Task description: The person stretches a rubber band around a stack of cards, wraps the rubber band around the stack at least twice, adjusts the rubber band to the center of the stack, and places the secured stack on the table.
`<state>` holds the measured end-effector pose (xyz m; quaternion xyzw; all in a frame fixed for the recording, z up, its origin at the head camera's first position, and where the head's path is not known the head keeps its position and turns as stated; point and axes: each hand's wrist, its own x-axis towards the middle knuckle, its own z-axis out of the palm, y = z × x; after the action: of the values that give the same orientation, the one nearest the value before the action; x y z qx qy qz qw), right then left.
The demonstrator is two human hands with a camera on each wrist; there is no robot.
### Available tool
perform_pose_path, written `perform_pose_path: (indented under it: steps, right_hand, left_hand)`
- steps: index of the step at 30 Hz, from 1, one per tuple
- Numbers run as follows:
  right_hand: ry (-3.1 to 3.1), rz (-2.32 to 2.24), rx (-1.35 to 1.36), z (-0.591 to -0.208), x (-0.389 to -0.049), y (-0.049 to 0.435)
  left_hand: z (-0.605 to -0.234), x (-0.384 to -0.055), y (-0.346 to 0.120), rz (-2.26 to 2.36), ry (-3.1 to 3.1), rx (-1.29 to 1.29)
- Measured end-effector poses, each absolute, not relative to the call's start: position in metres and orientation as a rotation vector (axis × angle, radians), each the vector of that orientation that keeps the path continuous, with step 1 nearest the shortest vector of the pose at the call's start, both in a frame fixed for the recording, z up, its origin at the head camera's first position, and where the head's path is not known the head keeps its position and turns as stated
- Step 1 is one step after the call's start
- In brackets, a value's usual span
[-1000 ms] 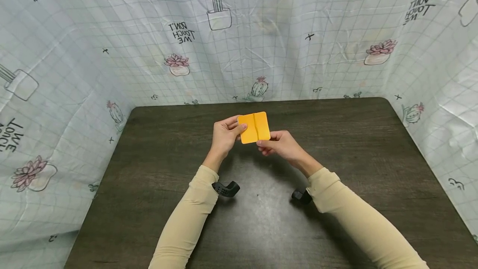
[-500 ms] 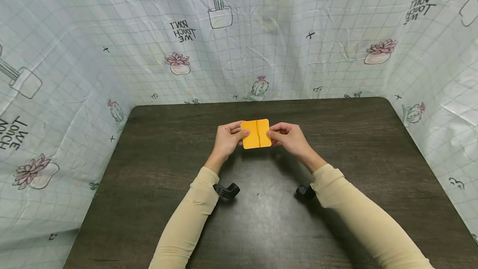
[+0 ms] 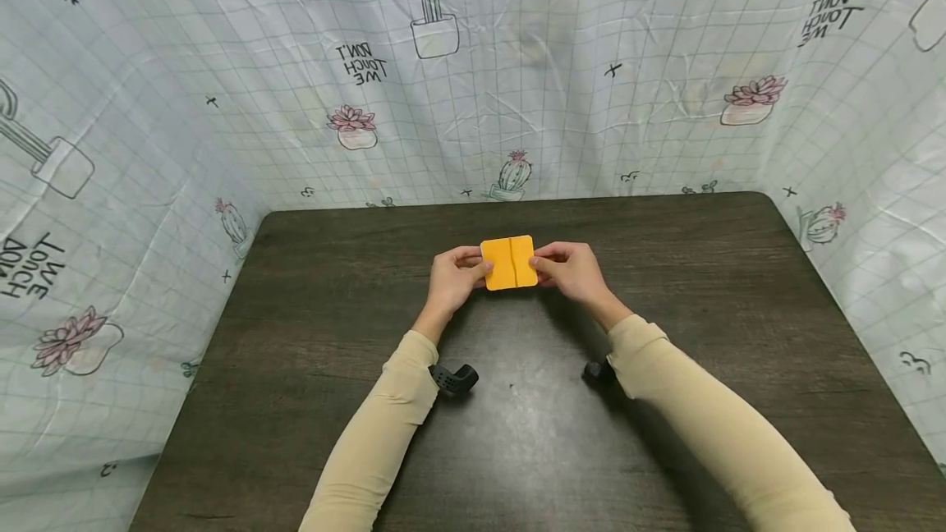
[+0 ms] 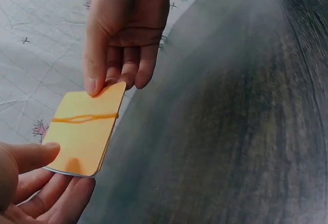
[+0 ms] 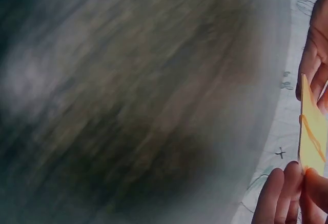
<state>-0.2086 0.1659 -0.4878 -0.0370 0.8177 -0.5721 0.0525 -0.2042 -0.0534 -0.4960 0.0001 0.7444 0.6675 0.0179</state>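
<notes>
A thin yellow square pad [image 3: 501,275] with rounded corners is held above the far middle of the table. Around it runs a yellow-orange rubber band [image 4: 84,118], whose strands lie close together across the face in the left wrist view. My left hand [image 3: 452,279] pinches one edge, thumb on the face and fingers behind. On the opposite edge my right hand [image 3: 579,272] has the same kind of pinch. The right wrist view catches the pad [image 5: 312,131] nearly edge-on; its back is hidden.
Beneath the hands lies a dark wood-grain table [image 3: 355,286] with rounded far corners. A pale cloth [image 3: 547,48] printed with cacti hangs behind it and along both sides. Black wrist devices [image 3: 456,381] sit at the cuffs of the beige sleeves [image 3: 384,425].
The pad has turned from tilted to nearly level and come slightly lower. My right hand has shifted from its bottom corner to its right edge. The left hand moved slightly right.
</notes>
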Motion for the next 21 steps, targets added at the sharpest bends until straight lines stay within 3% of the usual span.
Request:
perform_pose_path:
  steps: [21]
  right_hand:
    - [2.54,-1.512,-0.013,-0.4952,-0.2147,0.1632]
  left_hand:
    - [-0.5038,-0.2052,-0.0511,1.727,2.476,0.019]
